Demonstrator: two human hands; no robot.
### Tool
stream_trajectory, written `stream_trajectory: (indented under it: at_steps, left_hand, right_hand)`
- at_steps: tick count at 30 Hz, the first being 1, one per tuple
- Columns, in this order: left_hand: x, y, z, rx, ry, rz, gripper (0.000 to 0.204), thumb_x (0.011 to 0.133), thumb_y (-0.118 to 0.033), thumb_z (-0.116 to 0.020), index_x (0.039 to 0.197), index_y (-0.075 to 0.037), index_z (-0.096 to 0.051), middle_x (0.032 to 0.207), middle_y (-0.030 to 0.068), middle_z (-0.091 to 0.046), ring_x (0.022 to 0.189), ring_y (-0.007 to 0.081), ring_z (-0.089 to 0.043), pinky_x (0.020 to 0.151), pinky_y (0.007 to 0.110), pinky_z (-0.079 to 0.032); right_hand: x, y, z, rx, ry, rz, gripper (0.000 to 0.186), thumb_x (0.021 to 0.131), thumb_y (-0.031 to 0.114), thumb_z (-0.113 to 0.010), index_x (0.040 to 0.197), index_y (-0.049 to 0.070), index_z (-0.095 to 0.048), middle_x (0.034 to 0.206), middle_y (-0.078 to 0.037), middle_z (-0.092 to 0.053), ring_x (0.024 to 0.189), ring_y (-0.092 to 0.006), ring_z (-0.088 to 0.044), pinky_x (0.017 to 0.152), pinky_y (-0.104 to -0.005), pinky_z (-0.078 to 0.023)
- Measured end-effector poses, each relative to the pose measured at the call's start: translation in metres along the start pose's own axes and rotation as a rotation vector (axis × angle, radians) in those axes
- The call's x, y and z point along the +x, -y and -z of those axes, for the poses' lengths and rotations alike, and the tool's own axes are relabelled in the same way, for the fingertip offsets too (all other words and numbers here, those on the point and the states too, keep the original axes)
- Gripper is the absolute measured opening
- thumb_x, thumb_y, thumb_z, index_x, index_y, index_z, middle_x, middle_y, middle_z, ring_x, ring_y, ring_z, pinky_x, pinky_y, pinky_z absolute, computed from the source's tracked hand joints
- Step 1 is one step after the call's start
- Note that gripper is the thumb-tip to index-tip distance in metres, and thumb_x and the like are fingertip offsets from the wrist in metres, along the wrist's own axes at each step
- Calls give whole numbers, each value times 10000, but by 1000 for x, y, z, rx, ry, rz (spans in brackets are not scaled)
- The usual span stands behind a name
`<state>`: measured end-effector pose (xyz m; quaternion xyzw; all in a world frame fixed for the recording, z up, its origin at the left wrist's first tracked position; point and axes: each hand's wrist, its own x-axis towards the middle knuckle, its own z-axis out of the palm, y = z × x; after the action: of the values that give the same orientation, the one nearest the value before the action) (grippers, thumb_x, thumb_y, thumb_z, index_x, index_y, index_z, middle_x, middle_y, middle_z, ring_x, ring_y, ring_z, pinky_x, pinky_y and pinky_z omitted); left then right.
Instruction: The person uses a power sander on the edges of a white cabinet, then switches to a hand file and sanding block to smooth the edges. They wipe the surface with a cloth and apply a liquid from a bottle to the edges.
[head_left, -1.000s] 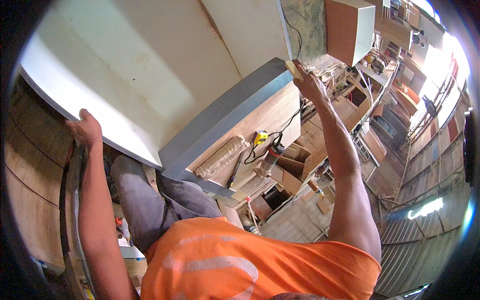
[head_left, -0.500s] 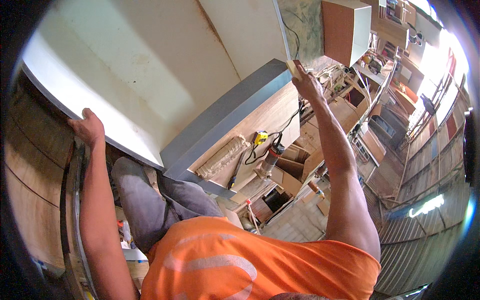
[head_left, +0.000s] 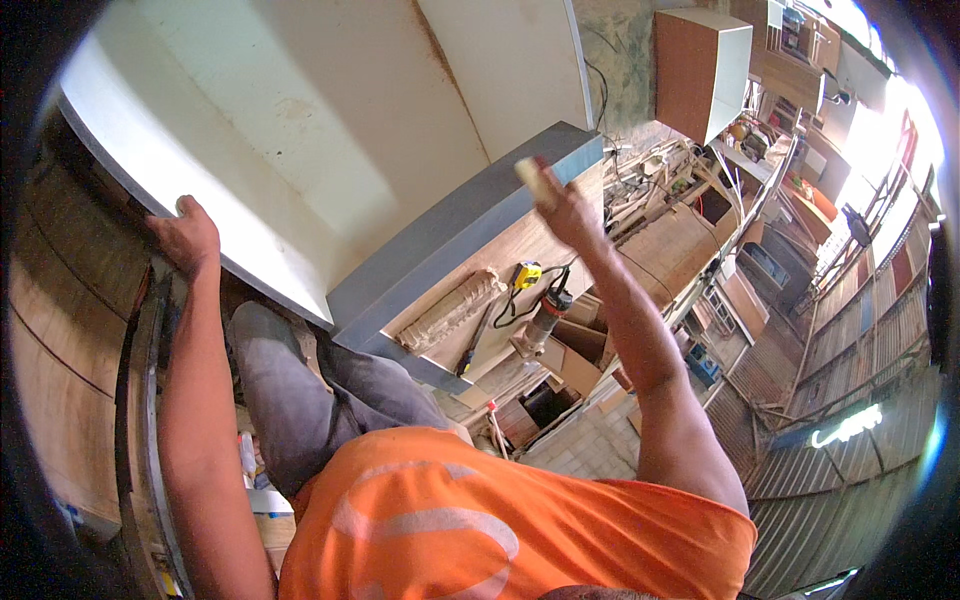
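My right hand is closed round a small pale block, slightly smeared by motion. The block is at the far end of a long dark grey board; whether it touches the surface I cannot tell. My left hand grips the dark rim of a large white-lined cabinet shell, with the thumb on the white inside and the other fingers partly hidden over the edge. On the wooden side beyond the grey board lie a ridged pale strip, a yellow tape measure and a slim dark tool.
A corded power tool stands beside the wooden side, its black cable looping near the tape measure. Scrap wood is piled to the right. A brown box-shaped cabinet stands at the far right. Wooden panels are at my left.
My right hand has moved left and slightly nearer with the block, from the grey board's far corner to over its top face. The left hand keeps its hold on the rim.
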<state>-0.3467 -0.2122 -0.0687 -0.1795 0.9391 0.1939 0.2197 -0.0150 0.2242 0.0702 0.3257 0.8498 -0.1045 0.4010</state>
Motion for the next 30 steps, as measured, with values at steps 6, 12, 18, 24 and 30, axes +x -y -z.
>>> stream_trajectory:
  at_steps: [6,12,18,24,30]
  left_hand:
    - [7,17,-11,-5,-29,-4,646,935,-360,-452,1322,139,-317,1190,384,-543,1046,507,-603,863,569,-494]
    - [4,12,-8,41,-37,-28,601,933,-350,-459,1266,139,-351,1137,382,-555,1017,504,-610,827,562,-498]
    - [8,18,-10,-11,-32,-37,622,928,-338,-465,1284,154,-330,1106,394,-560,1007,507,-612,828,576,-490]
    - [6,11,-7,-17,-34,-21,643,924,-345,-464,1308,148,-311,1132,393,-561,1034,521,-602,857,591,-482]
    - [1,2,-1,17,-1,-4,650,928,-377,-450,1305,135,-314,1141,384,-563,1048,509,-608,863,582,-491]
  right_hand:
    - [13,11,41,-147,59,-125,736,920,328,-625,1543,319,-232,1033,-305,-609,933,-497,-648,775,-554,-541]
    - [42,-41,48,-61,-80,-141,736,916,385,-617,1553,322,-254,1006,-321,-604,887,-460,-662,762,-536,-538]
    - [30,-64,32,-125,-20,-154,746,901,395,-622,1539,338,-241,1068,-309,-615,961,-473,-656,790,-561,-539]
    - [16,-23,44,-127,-83,-152,774,899,360,-634,1541,349,-201,1065,-312,-612,952,-513,-640,791,-570,-533]
    - [50,-68,40,-164,-252,-213,724,901,338,-612,1538,305,-269,1010,-320,-621,947,-490,-645,802,-550,-527]
